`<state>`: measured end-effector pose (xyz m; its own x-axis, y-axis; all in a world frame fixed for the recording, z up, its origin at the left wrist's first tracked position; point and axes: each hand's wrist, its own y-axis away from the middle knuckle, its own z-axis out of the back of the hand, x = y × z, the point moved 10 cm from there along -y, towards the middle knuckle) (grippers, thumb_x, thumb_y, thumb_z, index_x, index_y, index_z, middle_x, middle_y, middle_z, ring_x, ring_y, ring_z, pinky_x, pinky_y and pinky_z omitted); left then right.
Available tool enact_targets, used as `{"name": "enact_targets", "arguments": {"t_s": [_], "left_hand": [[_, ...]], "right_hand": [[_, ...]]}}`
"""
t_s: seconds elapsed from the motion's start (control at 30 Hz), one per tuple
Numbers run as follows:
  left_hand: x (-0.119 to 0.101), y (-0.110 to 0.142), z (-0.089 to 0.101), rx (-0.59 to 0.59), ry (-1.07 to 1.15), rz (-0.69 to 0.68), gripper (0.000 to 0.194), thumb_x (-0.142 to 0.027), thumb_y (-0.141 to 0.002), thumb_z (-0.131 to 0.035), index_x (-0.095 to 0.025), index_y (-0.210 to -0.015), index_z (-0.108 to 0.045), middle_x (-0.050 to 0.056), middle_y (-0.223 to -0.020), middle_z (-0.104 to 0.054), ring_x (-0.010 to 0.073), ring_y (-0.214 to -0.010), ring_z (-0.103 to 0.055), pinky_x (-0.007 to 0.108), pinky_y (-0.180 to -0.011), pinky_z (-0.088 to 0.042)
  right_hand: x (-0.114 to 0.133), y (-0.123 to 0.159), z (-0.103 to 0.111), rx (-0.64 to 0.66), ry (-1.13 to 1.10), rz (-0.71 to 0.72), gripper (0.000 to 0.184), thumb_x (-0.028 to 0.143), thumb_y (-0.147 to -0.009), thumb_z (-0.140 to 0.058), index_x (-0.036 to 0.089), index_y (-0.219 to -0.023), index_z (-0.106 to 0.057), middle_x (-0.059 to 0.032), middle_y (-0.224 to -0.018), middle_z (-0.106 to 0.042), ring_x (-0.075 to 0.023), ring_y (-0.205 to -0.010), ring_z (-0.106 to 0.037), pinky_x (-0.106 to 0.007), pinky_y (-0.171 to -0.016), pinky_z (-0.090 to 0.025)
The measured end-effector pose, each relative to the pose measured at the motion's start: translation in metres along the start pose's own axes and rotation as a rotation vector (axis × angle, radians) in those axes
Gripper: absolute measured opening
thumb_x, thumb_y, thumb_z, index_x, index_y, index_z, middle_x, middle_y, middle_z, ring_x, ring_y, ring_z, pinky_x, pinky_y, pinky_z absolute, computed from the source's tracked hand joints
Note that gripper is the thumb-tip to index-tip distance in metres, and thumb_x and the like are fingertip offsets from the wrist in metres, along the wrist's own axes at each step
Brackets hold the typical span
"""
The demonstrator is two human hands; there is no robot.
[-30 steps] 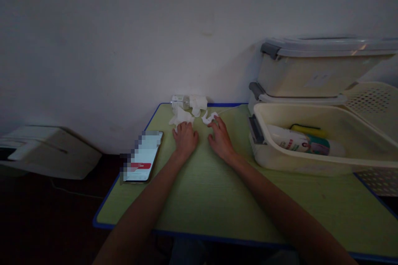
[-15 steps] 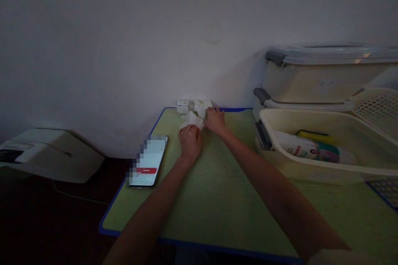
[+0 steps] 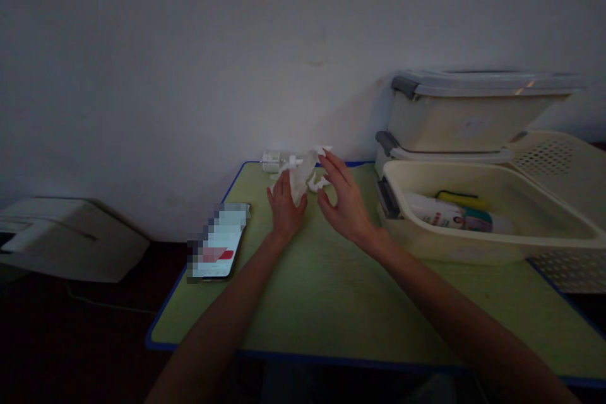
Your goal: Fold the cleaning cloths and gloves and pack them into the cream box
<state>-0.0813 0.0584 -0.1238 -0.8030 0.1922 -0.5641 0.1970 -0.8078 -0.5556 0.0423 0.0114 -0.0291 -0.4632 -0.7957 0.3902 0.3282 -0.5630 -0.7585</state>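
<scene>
Crumpled white tissue [image 3: 299,180] lies at the far end of the green table, with another small white scrap [image 3: 318,183] just right of it. My left hand [image 3: 286,211] rests against the near side of the tissue, fingers stretched and thumb apart. Over on the right, my right hand [image 3: 345,202] is raised with thumb and fingers spread. Its fingertips are at the tissue's upper right edge; whether they touch it I cannot tell. Behind the tissue, a clear bottle [image 3: 272,161] with a white label and cap lies on its side.
A phone [image 3: 222,246] with a lit screen lies at the table's [image 3: 303,303] left edge. To the right stands an open cream bin [image 3: 454,246] holding a white-and-green package [image 3: 440,211] and something yellow [image 3: 461,199]. Lidded boxes [image 3: 468,117] are stacked behind it. A white case [image 3: 71,237] is at left.
My right hand has lifted, moved right and spread its fingers. My left hand's fingers have straightened out. The tissue now looks more spread and raised. The view has shifted slightly.
</scene>
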Motion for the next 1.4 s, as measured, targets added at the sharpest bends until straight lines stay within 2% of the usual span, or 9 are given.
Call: {"name": "enact_targets", "arguments": {"t_s": [0.13,0.3,0.47,0.57,0.83,1.03,1.2,1.3,1.4], "left_hand": [[-0.011,0.003,0.008,-0.062,0.165,-0.069,0.056,-0.029,-0.083,-0.052,-0.016,-0.134,-0.033,0.017,-0.143,-0.037,0.0248,-0.134,-0.031,0.049,-0.111,-0.017],[-0.033,0.003,0.004,0.112,0.514,-0.127,0.009,-0.027,-0.076,-0.06,-0.019,-0.077,-0.058,0.009,-0.105,-0.062,0.0218,-0.106,-0.054,0.041,-0.099,-0.038],[-0.051,0.001,0.0,0.341,0.674,-0.135,0.028,-0.042,-0.065,-0.068,-0.017,-0.059,-0.057,0.002,-0.073,-0.063,0.0156,-0.073,-0.059,0.03,-0.072,-0.048],[-0.045,-0.004,0.008,0.363,0.755,-0.067,0.036,-0.051,-0.068,-0.062,-0.016,-0.06,-0.058,0.002,-0.07,-0.062,0.0128,-0.064,-0.057,0.025,-0.06,-0.046],[-0.037,-0.024,0.068,0.234,0.773,0.077,0.029,-0.043,-0.061,-0.067,-0.017,-0.057,-0.055,-0.004,-0.051,-0.049,0.0066,-0.044,-0.041,0.017,-0.041,-0.03],[-0.059,-0.016,0.112,0.46,0.566,-0.029,0.019,-0.034,-0.063,-0.07,-0.017,-0.056,-0.062,-0.003,-0.044,-0.046,0.0071,-0.038,-0.037,0.019,-0.036,-0.023],[-0.065,-0.006,0.067,0.632,0.162,-0.274,0.011,-0.029,-0.066,-0.071,-0.018,-0.069,-0.068,-0.001,-0.058,-0.06,0.0123,-0.051,-0.052,0.022,-0.049,-0.038],[-0.068,0.007,0.033,0.567,-0.218,-0.464,0.022,-0.019,-0.068,-0.07,-0.018,-0.09,-0.067,0.005,-0.093,-0.066,0.0212,-0.084,-0.062,0.03,-0.072,-0.046],[-0.079,0.033,0.01,0.628,-0.315,-0.577,0.02,-0.02,-0.077,-0.063,-0.018,-0.097,-0.064,0.008,-0.104,-0.063,0.0238,-0.095,-0.061,0.033,-0.079,-0.046]], "right_hand": [[0.036,0.024,0.035,-0.086,0.117,0.141,0.05,0.01,-0.084,-0.044,0.021,-0.133,-0.037,-0.0104,-0.135,-0.047,-0.0193,-0.125,-0.045,-0.041,-0.102,-0.042],[0.054,0.035,0.085,-0.286,0.259,0.153,0.032,0.014,-0.082,-0.056,0.02,-0.113,-0.053,-0.0096,-0.113,-0.062,-0.0197,-0.105,-0.059,-0.038,-0.089,-0.051],[0.062,0.033,0.128,-0.437,0.346,0.093,0.009,0.014,-0.081,-0.058,0.022,-0.086,-0.06,-0.0044,-0.088,-0.067,-0.0152,-0.078,-0.064,-0.03,-0.067,-0.054],[0.06,0.031,0.147,-0.467,0.346,0.039,0.011,0.01,-0.079,-0.058,0.021,-0.079,-0.06,-0.0021,-0.082,-0.066,-0.0106,-0.064,-0.061,-0.024,-0.056,-0.052],[0.05,0.038,0.145,-0.119,0.229,-0.042,0.015,0.007,-0.079,-0.053,0.02,-0.077,-0.06,-0.0012,-0.082,-0.063,-0.0095,-0.066,-0.06,-0.018,-0.05,-0.05],[0.05,0.068,0.138,0.014,0.046,-0.176,0.015,0.011,-0.082,-0.053,0.022,-0.086,-0.063,-0.0039,-0.09,-0.061,-0.0095,-0.066,-0.06,-0.016,-0.047,-0.051],[0.01,0.119,0.102,0.232,0.037,-0.354,0.019,0.014,-0.076,-0.058,0.021,-0.093,-0.064,-0.0065,-0.097,-0.059,-0.0099,-0.061,-0.06,-0.019,-0.043,-0.052],[-0.014,0.147,0.089,0.385,0.244,-0.38,0.026,0.01,-0.071,-0.059,0.019,-0.093,-0.066,-0.0103,-0.106,-0.058,-0.0113,-0.057,-0.061,-0.028,-0.051,-0.056],[-0.013,0.148,0.091,0.385,0.254,-0.34,0.022,0.008,-0.076,-0.053,0.018,-0.09,-0.066,-0.0084,-0.096,-0.062,-0.0122,-0.058,-0.062,-0.029,-0.056,-0.056]]}}
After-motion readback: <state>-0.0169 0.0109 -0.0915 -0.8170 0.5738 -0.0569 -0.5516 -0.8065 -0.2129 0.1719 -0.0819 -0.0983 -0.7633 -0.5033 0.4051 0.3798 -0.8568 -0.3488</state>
